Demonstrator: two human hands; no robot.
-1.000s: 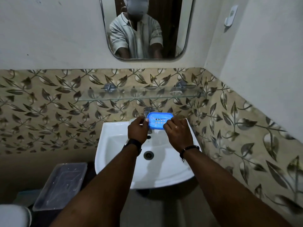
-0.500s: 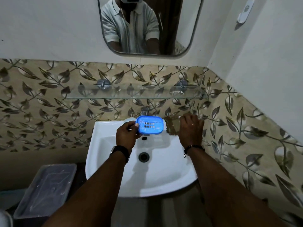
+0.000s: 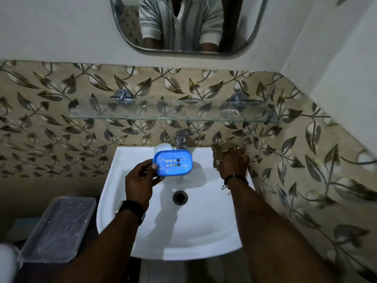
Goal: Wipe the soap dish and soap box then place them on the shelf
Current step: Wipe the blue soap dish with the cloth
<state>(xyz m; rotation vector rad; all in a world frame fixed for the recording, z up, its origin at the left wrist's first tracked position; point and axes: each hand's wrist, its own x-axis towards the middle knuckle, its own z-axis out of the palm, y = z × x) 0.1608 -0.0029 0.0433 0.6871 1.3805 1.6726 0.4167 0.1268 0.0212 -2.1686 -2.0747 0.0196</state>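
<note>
Shifted right since a moment ago, across the sink point(image 3: 183, 231) to its far right corner: the right hand point(image 3: 233, 162) on the cloth point(image 3: 219, 150), grip too blurred to tell. Beyond, the glass shelf point(image 3: 142, 116) runs left-right. The left hand point(image 3: 140, 180) pinches the blue soap dish point(image 3: 173, 163) by its left end, long axis parallel to the shelf. A white box point(image 3: 162, 148) sits just behind.

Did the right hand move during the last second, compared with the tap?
Yes. The right hand left the blue soap dish and went right, away from the tap, to the back right corner of the sink.
</note>
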